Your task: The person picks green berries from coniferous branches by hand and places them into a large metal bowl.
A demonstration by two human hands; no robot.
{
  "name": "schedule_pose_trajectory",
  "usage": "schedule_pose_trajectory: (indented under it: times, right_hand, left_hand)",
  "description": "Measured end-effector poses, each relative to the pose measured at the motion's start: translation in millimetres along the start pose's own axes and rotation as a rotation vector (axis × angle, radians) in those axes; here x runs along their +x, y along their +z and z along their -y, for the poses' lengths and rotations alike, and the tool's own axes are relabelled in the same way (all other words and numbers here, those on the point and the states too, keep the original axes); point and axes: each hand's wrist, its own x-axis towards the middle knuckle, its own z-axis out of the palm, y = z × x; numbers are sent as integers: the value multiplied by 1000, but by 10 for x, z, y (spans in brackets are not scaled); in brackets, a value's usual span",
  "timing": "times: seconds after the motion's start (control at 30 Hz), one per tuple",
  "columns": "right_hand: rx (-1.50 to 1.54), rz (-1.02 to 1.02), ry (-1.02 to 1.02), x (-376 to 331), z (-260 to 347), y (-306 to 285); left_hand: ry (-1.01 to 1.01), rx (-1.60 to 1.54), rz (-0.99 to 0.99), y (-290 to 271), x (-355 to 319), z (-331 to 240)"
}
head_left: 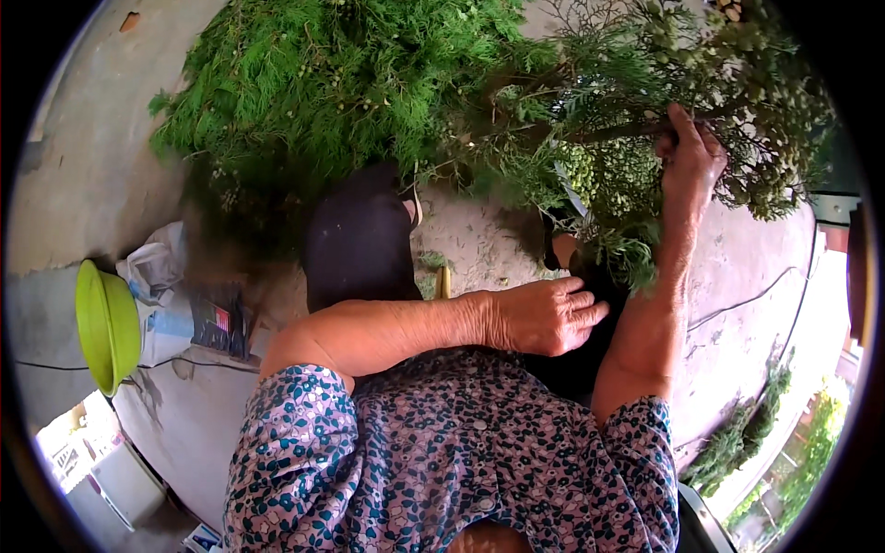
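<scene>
My right hand (691,158) is closed around a dark woody branch (622,132) of an evergreen with flat sprays and pale green cones. Cone-laden foliage (770,170) hangs around and beyond that hand. Nearer my body, my left hand (550,315) hovers over my right leg with its fingers curled; whatever it may hold is hidden. A leafy sprig (629,256) droops between the two hands. Just above it a narrow silvery blade-like thing (572,192) shows partly among the leaves. A large heap of green cut branches (350,83) fills the far side.
At the left a lime-green basin (108,327) stands tilted beside white plastic bags (159,267). A yellowish stick-like thing (443,282) is between my legs on the concrete floor (470,226). A dark cable (751,297) runs along the right, with more greenery (737,442) lower down.
</scene>
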Motion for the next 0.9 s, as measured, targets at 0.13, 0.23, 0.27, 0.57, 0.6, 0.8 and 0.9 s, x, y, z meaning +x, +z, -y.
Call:
schedule_pose_trajectory:
  times: [0.13, 0.23, 0.27, 0.57, 0.6, 0.8, 0.9]
  right_hand:
    - [-49, 25, 8, -97, -162, 152]
    - [-141, 57, 8, -145, -291, 166]
    - [-211, 58, 4, -147, -322, 159]
    - [-439, 91, -72, -247, -330, 129]
    - [-388, 104, -99, -207, -346, 100]
    - [-480, 145, -193, -82, -199, -126]
    - [-436, 177, -135, -135, -338, -122]
  left_hand:
    - [-45, 89, 194, -57, -95, -96]
    - [-80, 104, 217, -17, -178, -219]
    - [-120, 97, 283, -27, -200, -257]
    - [-276, 129, 470, -177, -342, -548]
    - [-289, 122, 471, -209, -348, -562]
    - [-343, 194, 466, -269, -407, -499]
    - [-440, 68, 431, -242, -512, -517]
